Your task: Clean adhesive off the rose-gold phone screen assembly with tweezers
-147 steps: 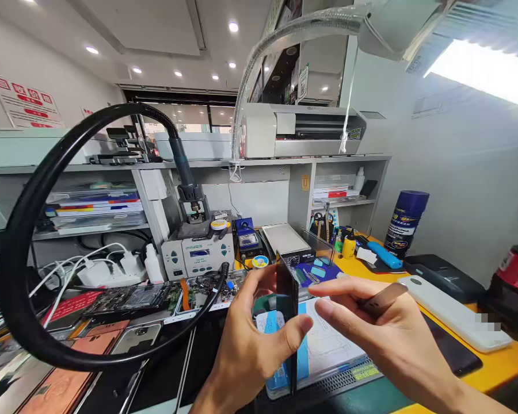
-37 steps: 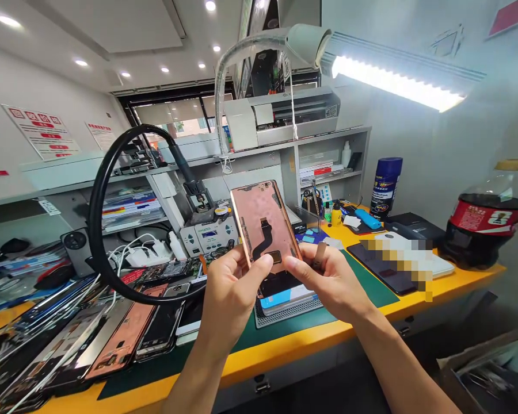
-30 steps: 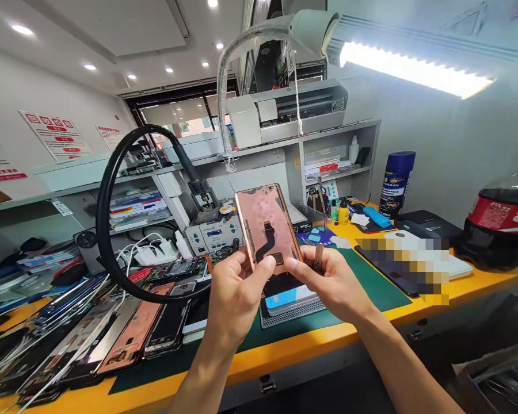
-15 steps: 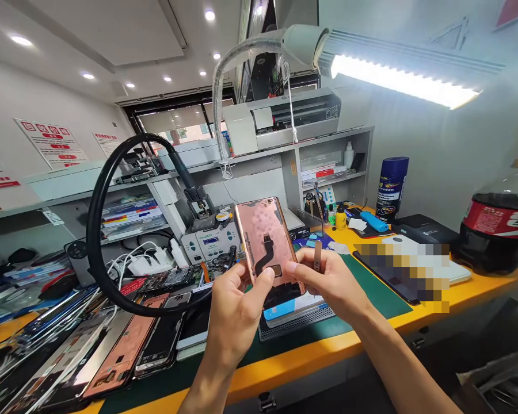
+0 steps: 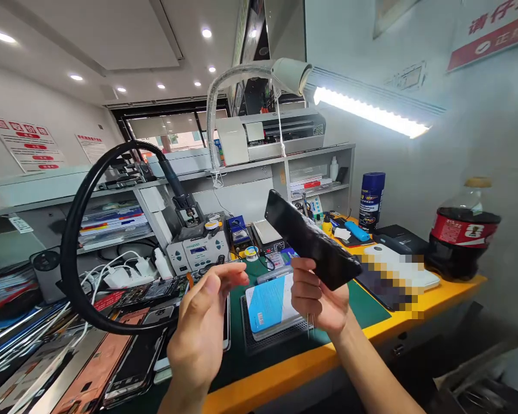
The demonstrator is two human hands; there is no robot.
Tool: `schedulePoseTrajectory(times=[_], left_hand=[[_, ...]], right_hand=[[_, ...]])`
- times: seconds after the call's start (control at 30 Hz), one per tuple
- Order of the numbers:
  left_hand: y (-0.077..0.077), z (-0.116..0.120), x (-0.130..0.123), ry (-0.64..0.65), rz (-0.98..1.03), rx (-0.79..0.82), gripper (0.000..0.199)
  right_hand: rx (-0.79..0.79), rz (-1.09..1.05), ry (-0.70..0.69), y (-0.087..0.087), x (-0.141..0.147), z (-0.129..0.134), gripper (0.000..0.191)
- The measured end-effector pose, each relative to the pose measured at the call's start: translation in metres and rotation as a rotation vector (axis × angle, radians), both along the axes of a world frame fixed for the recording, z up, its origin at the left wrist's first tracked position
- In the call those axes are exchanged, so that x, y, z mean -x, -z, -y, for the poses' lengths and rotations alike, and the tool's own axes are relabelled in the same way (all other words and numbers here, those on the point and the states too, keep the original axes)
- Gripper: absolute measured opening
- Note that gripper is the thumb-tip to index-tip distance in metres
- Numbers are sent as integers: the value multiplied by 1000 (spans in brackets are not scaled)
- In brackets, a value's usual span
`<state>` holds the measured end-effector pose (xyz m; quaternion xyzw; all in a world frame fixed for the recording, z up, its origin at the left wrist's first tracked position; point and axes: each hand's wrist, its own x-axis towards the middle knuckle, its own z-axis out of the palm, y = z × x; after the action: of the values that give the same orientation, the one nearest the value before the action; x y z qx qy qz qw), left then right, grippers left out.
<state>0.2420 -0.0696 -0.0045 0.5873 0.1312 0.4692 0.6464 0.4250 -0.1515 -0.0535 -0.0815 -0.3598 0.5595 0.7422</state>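
My right hand grips a phone screen, tilted in the air with its dark glass face towards me. Thin metal prongs, apparently tweezers, stick out below the same hand's curled fingers. To the left, my left hand is raised and empty, fingers stretched and thumb up, apart from the screen. Under and between the hands, a blue-and-white box rests on a dark perforated tray on the green mat.
Dismantled phones and copper-backed screens crowd the left side. A thick black hose arches beside a soldering station. Overhead is a bright lamp. At right stand a spray can and a cola bottle.
The screen has turned from its copper back to its dark face and moved right in my right hand. My left hand has let go of it and drawn left.
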Motion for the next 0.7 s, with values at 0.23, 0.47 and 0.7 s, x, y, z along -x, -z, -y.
schedulePoseTrajectory(times=[0.23, 0.47, 0.7], left_hand=[[8, -2, 8, -4, -175, 18, 28], [13, 0, 19, -12, -222, -19, 23], [22, 0, 34, -104, -264, 44, 31]], right_hand=[[-399, -453, -153, 26, 30, -4, 14], [-567, -648, -213, 22, 46, -1, 20], [-508, -699, -36, 24, 58, -4, 21]])
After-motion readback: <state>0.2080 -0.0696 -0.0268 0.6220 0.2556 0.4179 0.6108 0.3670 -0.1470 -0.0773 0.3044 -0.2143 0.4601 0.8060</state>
